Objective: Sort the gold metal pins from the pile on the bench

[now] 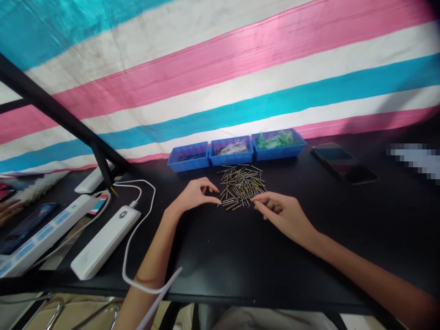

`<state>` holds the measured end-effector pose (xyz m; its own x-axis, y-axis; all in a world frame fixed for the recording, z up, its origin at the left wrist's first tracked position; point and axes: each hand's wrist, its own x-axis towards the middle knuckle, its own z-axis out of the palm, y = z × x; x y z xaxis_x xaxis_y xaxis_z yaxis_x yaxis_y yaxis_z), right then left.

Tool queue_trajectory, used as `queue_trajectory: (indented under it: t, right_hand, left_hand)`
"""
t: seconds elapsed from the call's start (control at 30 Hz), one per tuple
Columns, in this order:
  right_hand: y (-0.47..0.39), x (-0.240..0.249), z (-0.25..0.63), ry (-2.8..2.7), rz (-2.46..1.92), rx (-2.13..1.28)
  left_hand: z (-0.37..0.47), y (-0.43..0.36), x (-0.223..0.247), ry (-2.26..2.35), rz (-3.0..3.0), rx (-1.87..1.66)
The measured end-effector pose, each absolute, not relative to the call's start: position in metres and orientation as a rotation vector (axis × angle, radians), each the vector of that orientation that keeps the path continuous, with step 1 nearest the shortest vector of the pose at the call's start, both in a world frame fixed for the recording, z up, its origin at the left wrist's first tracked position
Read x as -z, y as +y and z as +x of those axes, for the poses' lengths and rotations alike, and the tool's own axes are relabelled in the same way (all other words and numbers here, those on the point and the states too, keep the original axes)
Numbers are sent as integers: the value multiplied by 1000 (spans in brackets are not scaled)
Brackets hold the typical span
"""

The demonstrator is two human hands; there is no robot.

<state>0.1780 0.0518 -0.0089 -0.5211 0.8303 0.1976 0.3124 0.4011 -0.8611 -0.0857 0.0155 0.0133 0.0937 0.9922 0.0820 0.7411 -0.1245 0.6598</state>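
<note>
A loose pile of thin metal pins [242, 183], silvery with gold-coloured parts, lies on the black table [220, 256]. At its left edge is my left hand [195, 196], thumb and fingers apart, with the fingertips close to the outermost pins. On the right, my right hand [283, 213] has thumb and forefinger pinched together at the pile's edge. Whatever sits between those fingertips is too small to make out. Behind the pile stand three blue trays in a row: the left tray [172, 162] has a few thin dark pieces, the middle tray [228, 159] clear plastic bags, the right tray [285, 152] green plastic.
A phone [343, 162] lies at the right. To the left are a white power bank [105, 243] and a power strip [48, 233]. A white cable [128, 247] crosses my left forearm. Striped sheeting [220, 82] hangs behind; another person's hand [10, 211] shows far left.
</note>
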Motion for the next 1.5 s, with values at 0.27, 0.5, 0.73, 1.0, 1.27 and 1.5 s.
queue_trajectory:
  t: [0.27, 0.5, 0.73, 1.0, 1.27, 1.5]
  right_hand:
    - [50, 9, 177, -2069, -961, -1025]
    - [51, 10, 175, -2069, -966, -1068]
    - [54, 10, 175, -2080, -966, -1065]
    - [58, 3, 176, -2048, -946, -1206]
    - [64, 6, 178, -1838, -885, -1570]
    - [67, 5, 177, -1689, -817, -1700]
  left_hand:
    - [-88, 22, -5, 1924, 2111, -705]
    - [-64, 19, -11, 2005, 2178, -978]
    - [-29, 15, -11, 1823, 2080, -1153]
    - [6, 9, -10, 1625, 1925, -1204]
    - [15, 7, -7, 1562, 1863, -1276]
    - [14, 6, -5, 1698, 1876, -1158]
